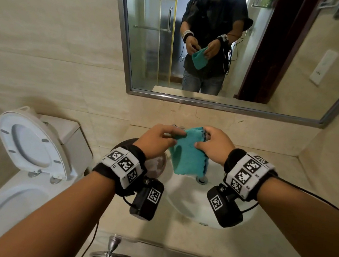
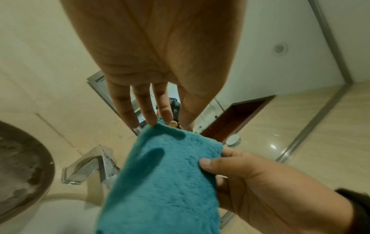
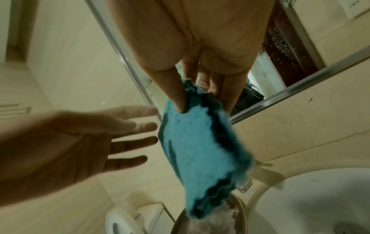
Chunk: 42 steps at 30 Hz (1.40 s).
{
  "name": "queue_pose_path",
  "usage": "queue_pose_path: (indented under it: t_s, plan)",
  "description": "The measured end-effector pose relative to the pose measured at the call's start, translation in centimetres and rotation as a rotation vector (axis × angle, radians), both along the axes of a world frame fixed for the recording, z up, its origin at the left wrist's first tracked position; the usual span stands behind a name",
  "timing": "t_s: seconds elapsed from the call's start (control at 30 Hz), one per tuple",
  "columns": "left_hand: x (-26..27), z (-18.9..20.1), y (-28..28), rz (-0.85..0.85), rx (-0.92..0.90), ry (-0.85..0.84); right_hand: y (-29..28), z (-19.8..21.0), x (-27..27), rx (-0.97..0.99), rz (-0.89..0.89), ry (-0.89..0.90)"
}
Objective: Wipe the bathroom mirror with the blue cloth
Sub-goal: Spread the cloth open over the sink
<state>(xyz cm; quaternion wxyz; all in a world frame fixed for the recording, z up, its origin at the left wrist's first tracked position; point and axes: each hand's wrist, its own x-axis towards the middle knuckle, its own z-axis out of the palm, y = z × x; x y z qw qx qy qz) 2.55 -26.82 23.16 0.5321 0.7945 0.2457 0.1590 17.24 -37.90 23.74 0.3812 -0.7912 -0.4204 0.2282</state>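
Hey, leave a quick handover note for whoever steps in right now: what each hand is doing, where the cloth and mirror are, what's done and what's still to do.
Right hand: pinches the top edge of the cloth, thumb in front, fingers behind.
Left hand: fingers straight, fingertips touching the cloth's other top corner, no firm grip.
Cloth: folded, hanging over the sink, clear of the glass.
Mirror: on the wall above the counter; water specks show on it in the right wrist view.
Done: cloth picked up and folded.
Left: raise the cloth to the mirror and wipe it all.
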Motion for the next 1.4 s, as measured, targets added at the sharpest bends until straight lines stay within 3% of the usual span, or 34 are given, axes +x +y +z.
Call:
queue_pose_path:
  t_s: [0.13,0.2,0.37,0.47,0.6,0.83,1.07,1.13,1.27,1.4]
  plan:
    - [-0.5,-1.5,0.4,0.141,-0.043,-0.011,-0.6,0.2,0.9,0.090,-0.022,0.211]
    - [-0.2,-2.2,-0.1,0.094,-0.120,0.028,-1.0,0.3,1.1,0.146,0.001,0.297]
    - [1.0,-2.8,-1.5,0.007,-0.260,-0.079,-0.7,0.0,1.5,0.199,0.057,0.407]
    - [0.4,-3.8,-1.4,0.100,-0.280,-0.130,0.4,-1.6,1.2,0.202,0.038,0.392]
    - [-1.2,-5.7,0.4,0.208,-0.280,-0.054,3.1,-4.4,0.2,0.125,0.073,0.322]
    - [-4.4,-9.8,8.3,0.315,-0.384,0.009,10.9,-8.6,-1.7,-0.214,0.219,0.486]
    - [-6.7,-13.3,18.2,0.334,-0.453,0.107,20.2,-12.2,-3.8,-0.324,0.175,0.288]
    - [-6.5,-14.3,19.8,0.335,-0.439,0.157,21.7,-13.1,-4.2,-0.316,0.131,0.305]
    - [-5.9,-17.2,21.0,0.211,-0.258,0.317,23.1,-15.4,-4.6,-0.344,0.059,0.393]
    - [-5.4,-20.6,22.0,0.155,-0.178,0.442,24.0,-18.3,-4.1,-0.368,0.056,0.344]
